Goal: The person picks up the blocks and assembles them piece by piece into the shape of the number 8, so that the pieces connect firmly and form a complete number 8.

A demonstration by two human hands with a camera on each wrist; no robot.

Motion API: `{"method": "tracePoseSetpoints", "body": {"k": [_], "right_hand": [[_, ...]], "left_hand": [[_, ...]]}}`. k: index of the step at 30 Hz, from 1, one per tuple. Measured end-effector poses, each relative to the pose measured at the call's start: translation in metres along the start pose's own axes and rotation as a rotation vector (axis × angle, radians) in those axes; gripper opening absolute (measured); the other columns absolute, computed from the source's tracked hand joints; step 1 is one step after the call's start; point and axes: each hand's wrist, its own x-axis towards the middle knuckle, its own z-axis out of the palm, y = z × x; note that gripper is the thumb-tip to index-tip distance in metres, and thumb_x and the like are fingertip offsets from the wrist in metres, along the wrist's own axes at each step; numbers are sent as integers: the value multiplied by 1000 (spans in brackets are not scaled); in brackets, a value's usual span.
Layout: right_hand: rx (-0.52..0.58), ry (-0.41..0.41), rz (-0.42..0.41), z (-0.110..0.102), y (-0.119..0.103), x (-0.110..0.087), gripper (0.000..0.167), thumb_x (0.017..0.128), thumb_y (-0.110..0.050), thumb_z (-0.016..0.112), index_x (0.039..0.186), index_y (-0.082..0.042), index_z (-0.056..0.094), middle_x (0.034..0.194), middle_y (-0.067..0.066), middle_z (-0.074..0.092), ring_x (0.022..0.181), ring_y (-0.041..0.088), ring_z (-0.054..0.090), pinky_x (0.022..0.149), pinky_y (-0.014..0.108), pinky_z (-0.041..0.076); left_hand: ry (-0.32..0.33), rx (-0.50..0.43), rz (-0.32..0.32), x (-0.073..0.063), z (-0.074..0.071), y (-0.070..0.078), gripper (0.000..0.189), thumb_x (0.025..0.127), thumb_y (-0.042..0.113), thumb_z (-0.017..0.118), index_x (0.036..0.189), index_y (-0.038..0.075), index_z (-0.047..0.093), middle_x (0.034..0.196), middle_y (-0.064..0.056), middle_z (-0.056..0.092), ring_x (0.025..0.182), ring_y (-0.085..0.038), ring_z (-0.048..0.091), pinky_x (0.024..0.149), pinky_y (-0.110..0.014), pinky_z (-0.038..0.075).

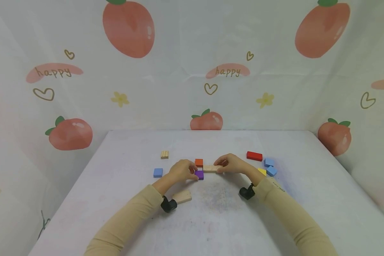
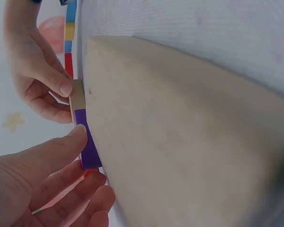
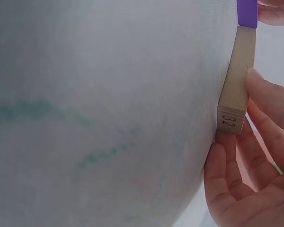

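In the head view my left hand (image 1: 183,170) is at the left side of a purple block (image 1: 199,175), its thumb on the block and its fingers bent round behind. An orange-red block (image 1: 198,163) lies just beyond the purple one. To their right a plain wooden block (image 1: 211,169) lies flat on the table, its left end against or very near them. My right hand (image 1: 232,164) pinches its right end between thumb and fingers. The right wrist view shows "32" on the end of this wooden block (image 3: 236,80).
Another wooden block (image 1: 182,196) lies nearer, below my left wrist. Left are a blue block (image 1: 158,172) and a striped-grain wooden block (image 1: 164,154). Beyond my right forearm are a red block (image 1: 254,156), a yellow block (image 1: 261,171) and blue blocks (image 1: 269,162).
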Motion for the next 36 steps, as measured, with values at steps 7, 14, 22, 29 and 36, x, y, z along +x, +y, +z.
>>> {"method": "tracePoseSetpoints", "body": {"k": [7,14,22,29,36], "right_hand": [[-2,-4,-15,-1,0,0,28,84,-18,68,110,-8,66,111,11,64,98,22,57,84,33,53],[-40,30,-86,-11,2,-7,32,84,-20,68,113,-6,65,113,12,66,103,26,60,87,37,52],[-50,74,-198,-31,8,-29,32,86,-15,66,112,3,63,112,22,64,100,32,62,91,44,49],[-102,117,-166,-49,25,-49,33,85,-19,67,111,1,64,111,21,65,95,26,63,86,40,51],[-139,112,-124,-64,39,-68,33,84,-21,68,108,1,65,110,20,65,92,18,60,83,32,50]], "left_hand": [[1,3,0,0,-1,1,31,74,24,78,100,9,70,90,-3,68,80,-14,57,70,-26,44],[8,1,9,-1,0,0,31,74,23,79,100,9,70,90,-4,68,80,-15,57,70,-26,44],[15,3,17,0,1,-1,31,74,24,78,101,9,70,90,-4,69,82,-15,58,72,-27,45],[14,-6,12,-1,2,-1,32,74,23,78,101,9,70,91,-4,69,83,-15,59,74,-28,46],[20,-4,17,-2,1,0,32,74,23,78,101,8,70,91,-4,69,83,-15,59,74,-28,46]]}}
